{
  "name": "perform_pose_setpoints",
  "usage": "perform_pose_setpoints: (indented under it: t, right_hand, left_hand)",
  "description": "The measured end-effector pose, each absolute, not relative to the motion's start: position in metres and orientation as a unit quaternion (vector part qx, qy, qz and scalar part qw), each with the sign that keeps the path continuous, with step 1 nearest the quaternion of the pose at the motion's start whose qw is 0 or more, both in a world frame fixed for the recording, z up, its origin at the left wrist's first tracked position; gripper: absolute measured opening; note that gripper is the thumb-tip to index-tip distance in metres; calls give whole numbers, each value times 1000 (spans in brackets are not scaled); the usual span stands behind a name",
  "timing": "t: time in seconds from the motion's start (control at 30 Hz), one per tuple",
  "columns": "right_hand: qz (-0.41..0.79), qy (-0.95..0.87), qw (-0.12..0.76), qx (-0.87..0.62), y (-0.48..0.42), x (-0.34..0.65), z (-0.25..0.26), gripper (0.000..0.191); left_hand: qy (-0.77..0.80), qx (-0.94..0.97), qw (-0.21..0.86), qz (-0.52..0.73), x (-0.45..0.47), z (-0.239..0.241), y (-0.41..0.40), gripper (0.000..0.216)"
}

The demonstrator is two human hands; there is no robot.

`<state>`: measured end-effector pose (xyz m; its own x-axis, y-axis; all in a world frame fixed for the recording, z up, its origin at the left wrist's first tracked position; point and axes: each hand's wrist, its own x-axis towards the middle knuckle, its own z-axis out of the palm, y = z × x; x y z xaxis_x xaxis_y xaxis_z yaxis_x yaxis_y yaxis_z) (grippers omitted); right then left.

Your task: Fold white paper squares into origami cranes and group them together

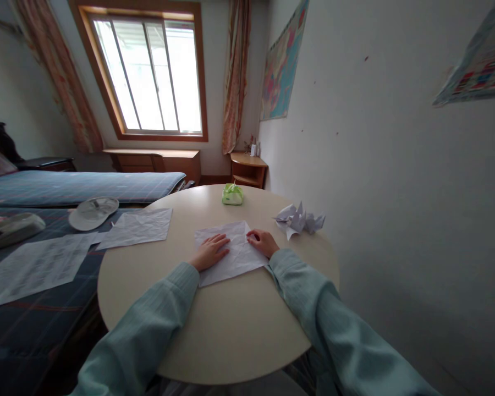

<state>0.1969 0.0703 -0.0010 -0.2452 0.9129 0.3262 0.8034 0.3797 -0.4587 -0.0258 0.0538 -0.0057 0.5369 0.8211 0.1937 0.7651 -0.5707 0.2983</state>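
A creased white sheet of paper [236, 263] lies on the round cream table [231, 324] in front of me. My left hand [211, 252] rests flat on its left half, palm down with the fingers stretched out. At the sheet's right edge, my right hand [264, 243] has its fingers curled, thumb and fingertips together on the paper. The upper right corner of the sheet looks folded or slanted; part of that edge is hidden under my right hand.
Crumpled or folded white papers [299, 220] sit on the table's right side by the wall. A green tissue pack [232, 194] stands at the far edge. Another creased sheet [142, 226] overlaps the left edge. Printed sheets [45, 267] and a pale cap [93, 213] lie on the bed.
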Motion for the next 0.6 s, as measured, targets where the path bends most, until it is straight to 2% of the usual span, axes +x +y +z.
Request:
perform_pose_setpoints:
  t: [0.23,0.33,0.5,0.6]
  right_hand:
    - [104,-775,291,-552,69,197,-2,18]
    - [134,-745,326,-566,72,197,-6,31]
    - [311,-666,432,-523,77,199,-13,66]
    - [413,-649,429,-474,78,201,-14,69]
  left_hand:
    - [452,872,92,166,-26,-7,56,47]
    - [455,871,96,161,-26,-5,54,47]
    - [438,876,141,143,-29,-1,52,53]
    - [423,882,157,137,-29,-1,51,58]
